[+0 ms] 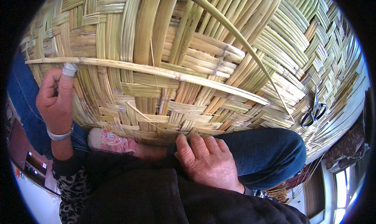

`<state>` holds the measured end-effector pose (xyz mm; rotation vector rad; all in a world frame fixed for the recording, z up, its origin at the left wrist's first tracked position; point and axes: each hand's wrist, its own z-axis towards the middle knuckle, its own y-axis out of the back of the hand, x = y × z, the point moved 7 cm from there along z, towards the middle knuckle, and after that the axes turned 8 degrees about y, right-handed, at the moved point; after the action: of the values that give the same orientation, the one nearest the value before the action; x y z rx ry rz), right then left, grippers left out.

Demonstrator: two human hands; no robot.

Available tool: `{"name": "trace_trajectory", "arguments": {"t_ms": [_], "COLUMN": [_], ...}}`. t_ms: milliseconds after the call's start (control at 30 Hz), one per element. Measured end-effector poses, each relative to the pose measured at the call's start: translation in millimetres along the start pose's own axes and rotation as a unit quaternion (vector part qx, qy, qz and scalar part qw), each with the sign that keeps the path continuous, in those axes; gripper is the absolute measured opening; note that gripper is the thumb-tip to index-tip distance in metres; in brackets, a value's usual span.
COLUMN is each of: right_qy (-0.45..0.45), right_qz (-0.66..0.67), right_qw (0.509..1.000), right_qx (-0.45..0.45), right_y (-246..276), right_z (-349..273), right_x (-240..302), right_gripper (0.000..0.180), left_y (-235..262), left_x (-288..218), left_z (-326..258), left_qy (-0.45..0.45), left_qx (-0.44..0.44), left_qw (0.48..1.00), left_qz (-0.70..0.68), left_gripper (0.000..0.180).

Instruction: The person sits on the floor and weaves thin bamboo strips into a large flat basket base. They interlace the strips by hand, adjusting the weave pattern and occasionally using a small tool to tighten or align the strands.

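Observation:
A large woven reed mat (111, 40) spreads before me in pale green and straw tones. Across its near part runs a long, pale split reed strip (164, 72). My left hand (58, 95) is at the strip's left end, fingers curled and a digit wrapped in whitish tape pressed against it. The grip itself is partly hidden by the fingers. My right hand (207, 159) lies palm down on my jeans-clad leg, fingers slightly apart, holding nothing. A second, greener reed strip (239, 34) arches over the mat from the top toward the right.
Scissors (314, 112) with dark handles lie on the mat at the right. Thin loose reed ends (333, 130) fringe the mat's right edge. My foot in a pink patterned sock (113, 141) touches the near edge. Thin slivers (141, 113) stick up from the weave.

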<state>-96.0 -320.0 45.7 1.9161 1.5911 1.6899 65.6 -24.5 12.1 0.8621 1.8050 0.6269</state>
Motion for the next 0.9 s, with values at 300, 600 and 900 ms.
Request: {"name": "trace_trajectory", "arguments": {"t_ms": [300, 600, 900], "right_qy": [-0.002, -0.003, -0.005], "right_qz": [0.002, 0.003, 0.006], "right_qw": [1.000, 1.000, 1.000], "right_qx": [0.005, 0.005, -0.003], "right_y": [1.3, 2.3, 3.7], "right_z": [2.0, 1.8, 2.7], "right_x": [-3.3, -3.0, -1.4], "right_gripper": [0.038, 0.039, 0.038], "left_y": [2.4, 2.3, 1.4], "left_x": [1.0, 0.6, -1.4], "left_z": [1.1, -0.6, 0.7], "left_qy": [0.005, 0.012, -0.011], "left_qx": [0.008, -0.011, -0.013], "left_qw": [1.000, 1.000, 1.000], "left_qz": [-0.018, -0.010, 0.002], "left_gripper": [0.015, 0.013, 0.015]}}
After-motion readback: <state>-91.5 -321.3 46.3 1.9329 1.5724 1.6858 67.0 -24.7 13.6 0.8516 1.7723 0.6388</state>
